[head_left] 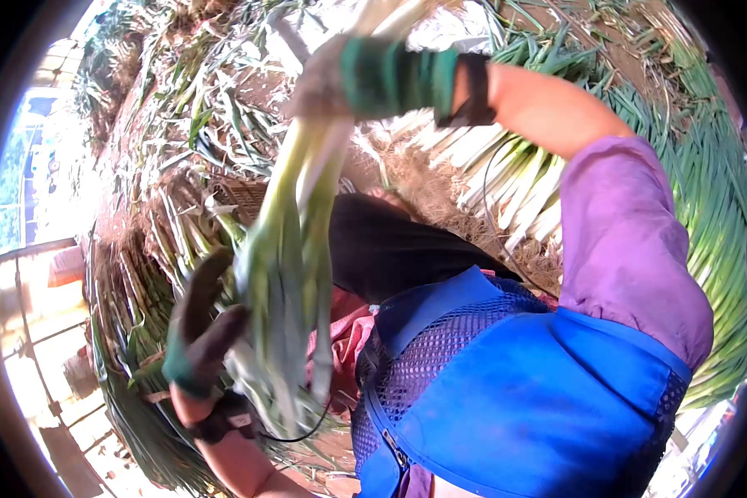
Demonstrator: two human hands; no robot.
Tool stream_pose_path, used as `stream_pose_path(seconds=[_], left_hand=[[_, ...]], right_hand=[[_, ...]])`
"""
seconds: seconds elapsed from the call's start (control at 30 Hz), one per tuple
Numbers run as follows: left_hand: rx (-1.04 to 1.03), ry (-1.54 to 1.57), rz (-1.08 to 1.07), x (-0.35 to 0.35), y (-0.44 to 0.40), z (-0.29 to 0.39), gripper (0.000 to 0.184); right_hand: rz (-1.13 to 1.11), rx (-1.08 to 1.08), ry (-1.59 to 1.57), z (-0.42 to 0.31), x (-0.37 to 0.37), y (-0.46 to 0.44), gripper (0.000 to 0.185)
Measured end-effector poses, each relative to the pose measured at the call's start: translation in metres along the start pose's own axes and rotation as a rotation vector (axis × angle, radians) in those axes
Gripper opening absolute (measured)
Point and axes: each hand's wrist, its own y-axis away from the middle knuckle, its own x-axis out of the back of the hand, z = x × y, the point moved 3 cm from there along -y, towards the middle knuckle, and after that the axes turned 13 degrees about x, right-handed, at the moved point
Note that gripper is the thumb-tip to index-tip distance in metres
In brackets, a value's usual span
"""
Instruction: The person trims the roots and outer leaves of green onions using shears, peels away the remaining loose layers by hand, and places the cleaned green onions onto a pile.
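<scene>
My right hand (328, 79), in a grey and green glove and blurred by motion, is wrapped round a bunch of leeks (286, 241) near the top of the view. The pale stalks pass through the fist, and the green leaves hang down in front of my body. Beside those leaves on the left is my left hand (203, 328), in a dark glove with green. Its fingers are apart and it holds nothing. Whether it touches the leaves cannot be made out.
Leeks (515, 178) lie in a row at the upper right, roots towards the middle. More leeks (133, 332) are piled at the left. Loose leaves (207, 91) litter the ground at the upper left. A thin cable (487, 195) runs down near my legs.
</scene>
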Motion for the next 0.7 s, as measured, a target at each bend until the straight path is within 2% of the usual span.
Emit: stream_pose_path(seconds=[0.07, 0.1, 0.13, 0.23, 0.27, 0.3, 0.33, 0.37, 0.4, 0.43, 0.47, 0.53, 0.57, 0.63, 0.7], left_hand=[[-0.195, 0.062, 0.241, 0.025, 0.011, 0.011, 0.069], [-0.257, -0.004, 0.340, 0.036, 0.016, 0.019, 0.067], [-0.321, -0.069, 0.441, 0.045, 0.019, 0.023, 0.065], [-0.347, -0.085, 0.529, 0.065, 0.020, 0.010, 0.059], [-0.344, -0.092, 0.551, 0.066, 0.017, 0.003, 0.058], [-0.296, -0.152, 0.556, 0.065, 0.014, -0.003, 0.057], [-0.248, -0.211, 0.560, 0.062, 0.010, -0.010, 0.056], [-0.192, -0.164, 0.561, 0.058, 0.005, -0.022, 0.056], [-0.156, -0.165, 0.553, 0.057, -0.001, -0.034, 0.055], [-0.129, -0.093, 0.526, 0.054, -0.009, -0.048, 0.055], [-0.102, -0.022, 0.499, 0.051, -0.017, -0.063, 0.054], [-0.009, 0.055, 0.478, 0.039, -0.030, -0.082, 0.052], [0.036, 0.080, 0.451, 0.037, -0.037, -0.096, 0.051], [0.110, 0.130, 0.395, 0.024, -0.051, -0.111, 0.050], [0.142, 0.082, 0.342, 0.011, -0.064, -0.117, 0.049]], right_hand=[[-0.155, -0.032, 0.376, 0.044, 0.025, 0.054, 0.034], [-0.329, -0.160, 0.344, 0.040, 0.077, 0.068, 0.064], [-0.256, -0.181, 0.430, 0.039, 0.108, 0.079, 0.065], [-0.415, -0.629, 0.650, 0.052, 0.147, 0.146, 0.057], [-0.365, -0.931, 0.538, 0.053, 0.158, 0.165, 0.060], [-0.473, -1.037, 0.628, 0.047, 0.163, 0.191, 0.066], [-0.602, -1.474, 0.461, 0.040, 0.168, 0.222, 0.071], [-0.449, -1.438, 0.568, 0.031, 0.158, 0.273, 0.076], [-0.575, -1.557, 0.483, 0.019, 0.155, 0.298, 0.057], [-0.261, -1.672, 0.355, -0.009, 0.147, 0.326, 0.060], [-0.149, -1.756, 0.274, -0.040, 0.131, 0.353, 0.058], [0.256, -2.002, -0.077, -0.111, 0.075, 0.451, 0.052], [0.492, -2.068, -0.072, -0.161, 0.037, 0.492, 0.047], [0.478, -2.816, -0.269, -0.235, -0.007, 0.478, 0.029], [0.798, -2.872, -0.282, -0.280, -0.042, 0.485, 0.035]])
